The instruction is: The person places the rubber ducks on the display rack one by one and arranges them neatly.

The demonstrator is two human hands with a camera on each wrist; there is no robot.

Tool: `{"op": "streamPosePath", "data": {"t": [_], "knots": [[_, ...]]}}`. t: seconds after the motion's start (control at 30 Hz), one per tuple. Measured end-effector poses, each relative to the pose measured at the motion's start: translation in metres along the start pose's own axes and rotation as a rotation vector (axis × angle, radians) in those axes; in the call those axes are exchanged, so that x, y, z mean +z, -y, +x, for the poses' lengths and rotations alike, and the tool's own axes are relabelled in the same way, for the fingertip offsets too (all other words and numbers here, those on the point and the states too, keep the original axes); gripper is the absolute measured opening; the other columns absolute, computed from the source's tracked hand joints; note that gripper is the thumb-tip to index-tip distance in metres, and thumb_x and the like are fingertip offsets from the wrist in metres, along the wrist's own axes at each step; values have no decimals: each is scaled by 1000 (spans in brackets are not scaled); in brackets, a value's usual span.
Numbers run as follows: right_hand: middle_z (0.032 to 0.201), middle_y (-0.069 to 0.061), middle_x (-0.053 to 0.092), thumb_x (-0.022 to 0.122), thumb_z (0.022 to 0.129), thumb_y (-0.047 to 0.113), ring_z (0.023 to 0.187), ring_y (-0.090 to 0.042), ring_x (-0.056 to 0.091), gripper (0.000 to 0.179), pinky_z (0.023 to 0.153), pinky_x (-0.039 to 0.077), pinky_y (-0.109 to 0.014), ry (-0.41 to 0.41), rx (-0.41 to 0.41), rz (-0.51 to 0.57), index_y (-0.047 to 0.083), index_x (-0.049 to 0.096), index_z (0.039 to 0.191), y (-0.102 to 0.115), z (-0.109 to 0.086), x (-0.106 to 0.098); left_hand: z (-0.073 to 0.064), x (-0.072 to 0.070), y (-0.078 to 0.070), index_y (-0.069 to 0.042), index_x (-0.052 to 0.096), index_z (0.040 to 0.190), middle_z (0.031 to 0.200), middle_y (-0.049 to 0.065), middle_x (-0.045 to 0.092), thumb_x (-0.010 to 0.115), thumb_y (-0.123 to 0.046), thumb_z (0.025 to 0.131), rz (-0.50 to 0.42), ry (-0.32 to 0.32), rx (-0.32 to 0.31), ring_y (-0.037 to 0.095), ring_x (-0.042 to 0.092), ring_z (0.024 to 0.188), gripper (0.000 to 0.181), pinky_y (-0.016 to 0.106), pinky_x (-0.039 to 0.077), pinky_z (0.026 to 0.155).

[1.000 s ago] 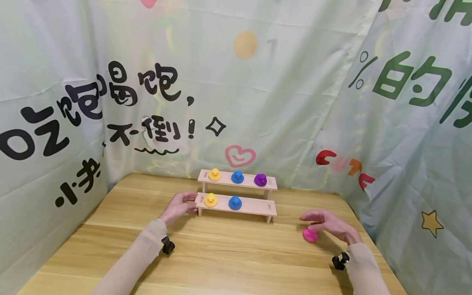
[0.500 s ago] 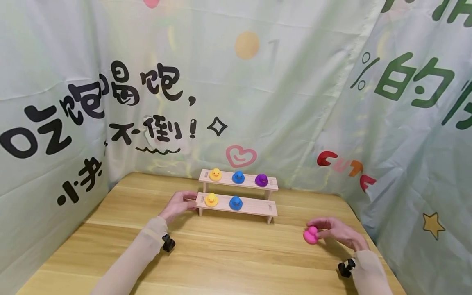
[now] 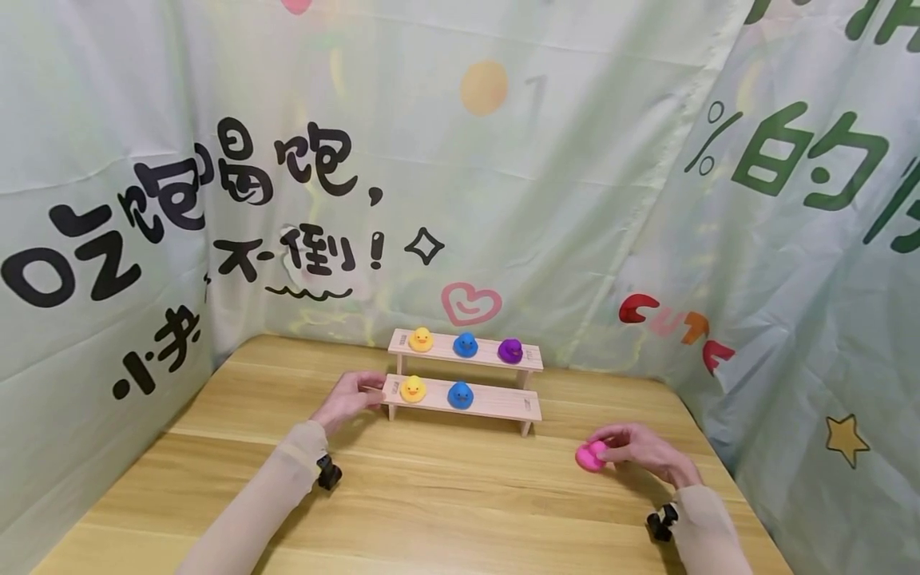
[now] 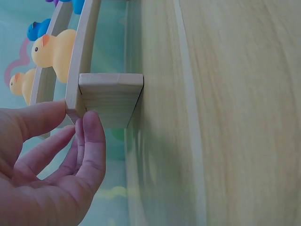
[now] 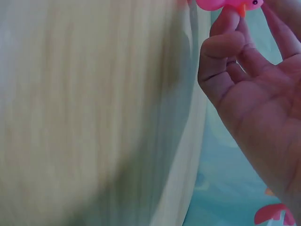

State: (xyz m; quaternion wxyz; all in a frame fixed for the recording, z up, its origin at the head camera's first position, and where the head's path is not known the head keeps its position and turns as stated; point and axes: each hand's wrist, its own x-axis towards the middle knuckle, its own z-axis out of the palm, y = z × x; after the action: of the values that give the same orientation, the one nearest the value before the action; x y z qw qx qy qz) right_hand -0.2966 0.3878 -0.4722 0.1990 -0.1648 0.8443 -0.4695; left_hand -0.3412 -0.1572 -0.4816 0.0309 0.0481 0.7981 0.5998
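My right hand (image 3: 643, 449) pinches a pink rubber duck (image 3: 591, 456) above the right part of the table. In the right wrist view the pink duck (image 5: 220, 4) is cut off by the top edge, with my fingertips on it. My left hand (image 3: 350, 399) holds the left end of the lower wooden shelf (image 3: 496, 405), thumb on one face and fingers on the other in the left wrist view. On that shelf sit a yellow duck (image 3: 413, 389) and a blue duck (image 3: 460, 394); its right part is bare.
Behind it stands a higher wooden shelf (image 3: 489, 349) bearing a yellow duck (image 3: 421, 339), a blue duck (image 3: 465, 344) and a purple duck (image 3: 510, 350). Both shelves stand on a wooden table (image 3: 431, 495). Printed cloth (image 3: 575, 200) hangs around the table's back and sides.
My right hand has closed its fingers on the pink duck and moved it a little to the left. The left hand keeps its place at the shelf's end.
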Motion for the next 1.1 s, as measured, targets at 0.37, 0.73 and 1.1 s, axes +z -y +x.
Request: {"op": "streamPosePath", "data": {"t": [0.37, 0.73, 1.1], "knots": [[133, -26, 57, 65, 93, 11, 95, -12, 64, 50, 78, 59, -28, 72, 5, 70, -9, 50, 136, 7, 6, 5, -1, 0, -2, 8, 57, 129, 124, 26, 61, 61, 6, 86, 15, 4, -23, 22, 63, 95, 43, 39, 60, 80], [125, -19, 63, 66, 93, 17, 88, -19, 65, 47, 72, 58, -33, 31, 24, 53, -6, 55, 132, 7, 12, 13, -2, -1, -4, 6, 57, 129, 124, 24, 61, 61, 4, 87, 8, 9, -39, 22, 64, 94, 43, 38, 59, 78], [125, -15, 65, 67, 92, 18, 101, -12, 62, 50, 90, 54, -30, -154, -33, 103, -8, 53, 133, 14, 19, 16, -1, 2, -3, 5, 57, 130, 126, 23, 61, 61, 4, 88, 14, 13, -43, 22, 63, 93, 42, 36, 59, 77]]}}
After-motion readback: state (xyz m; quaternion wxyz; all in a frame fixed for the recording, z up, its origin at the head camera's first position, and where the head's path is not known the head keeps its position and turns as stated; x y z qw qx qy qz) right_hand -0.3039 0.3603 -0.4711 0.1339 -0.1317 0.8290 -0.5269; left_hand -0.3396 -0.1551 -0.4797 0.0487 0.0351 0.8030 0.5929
